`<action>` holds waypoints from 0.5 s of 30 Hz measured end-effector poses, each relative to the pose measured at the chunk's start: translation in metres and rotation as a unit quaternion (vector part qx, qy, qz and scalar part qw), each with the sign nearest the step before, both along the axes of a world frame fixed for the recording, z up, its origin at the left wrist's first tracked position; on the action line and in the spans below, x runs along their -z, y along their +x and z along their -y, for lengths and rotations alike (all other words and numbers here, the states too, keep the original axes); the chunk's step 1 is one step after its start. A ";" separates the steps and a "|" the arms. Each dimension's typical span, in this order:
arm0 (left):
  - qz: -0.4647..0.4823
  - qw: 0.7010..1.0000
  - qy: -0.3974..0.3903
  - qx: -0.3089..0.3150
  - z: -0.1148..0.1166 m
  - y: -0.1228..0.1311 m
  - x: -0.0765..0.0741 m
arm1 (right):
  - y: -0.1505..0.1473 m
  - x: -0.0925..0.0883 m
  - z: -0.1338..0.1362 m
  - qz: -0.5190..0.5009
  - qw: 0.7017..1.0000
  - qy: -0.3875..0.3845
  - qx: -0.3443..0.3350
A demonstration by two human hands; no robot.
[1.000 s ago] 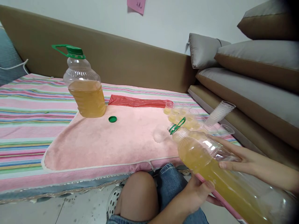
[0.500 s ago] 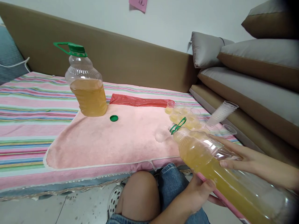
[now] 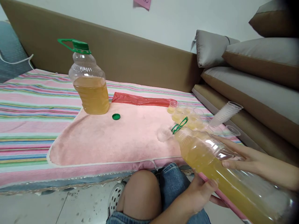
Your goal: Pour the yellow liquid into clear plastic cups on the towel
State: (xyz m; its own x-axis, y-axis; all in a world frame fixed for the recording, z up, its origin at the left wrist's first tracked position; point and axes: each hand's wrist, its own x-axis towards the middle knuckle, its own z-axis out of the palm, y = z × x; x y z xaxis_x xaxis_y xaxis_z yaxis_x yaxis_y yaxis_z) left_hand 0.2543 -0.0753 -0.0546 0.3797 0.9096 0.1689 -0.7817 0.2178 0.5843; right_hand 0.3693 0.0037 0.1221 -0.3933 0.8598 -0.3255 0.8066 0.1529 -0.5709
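Note:
In the head view I hold a large clear plastic bottle [image 3: 219, 171] of yellow liquid, tilted with its uncapped mouth pointing left. My left hand [image 3: 199, 193] supports it from below, fingers closed around the underside. From the right, my right hand [image 3: 243, 157] grips its upper side near the middle. The bottle's mouth, with a green ring handle [image 3: 182, 125], is at a clear cup [image 3: 163, 135] on the pink mat. I cannot tell whether liquid is flowing. Behind the bottle stand several small cups of yellow liquid [image 3: 176, 117], partly hidden by it.
Another capped bottle [image 3: 94, 93] stands upright at the back left, beside a loose green cap [image 3: 116, 116]. A red plastic bag [image 3: 142, 99] lies along the rear of the mat [image 3: 93, 146]. A leaning stack of clear cups [image 3: 225, 113] is right, near piled cushions [image 3: 259, 82].
The view has shifted slightly, so the scene sits a little farther right. Both hands keep their hold on the bottle, whose tilt looks about the same.

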 end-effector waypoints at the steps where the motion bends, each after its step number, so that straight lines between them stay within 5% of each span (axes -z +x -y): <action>1: 0.000 1.000 0.001 0.001 0.000 0.000 -0.001 | -0.001 0.000 0.000 -0.003 1.000 -0.009 0.000; 15: -0.005 1.000 -0.003 -0.009 -0.001 0.000 0.000 | 0.007 0.005 -0.003 0.016 0.999 -0.027 0.014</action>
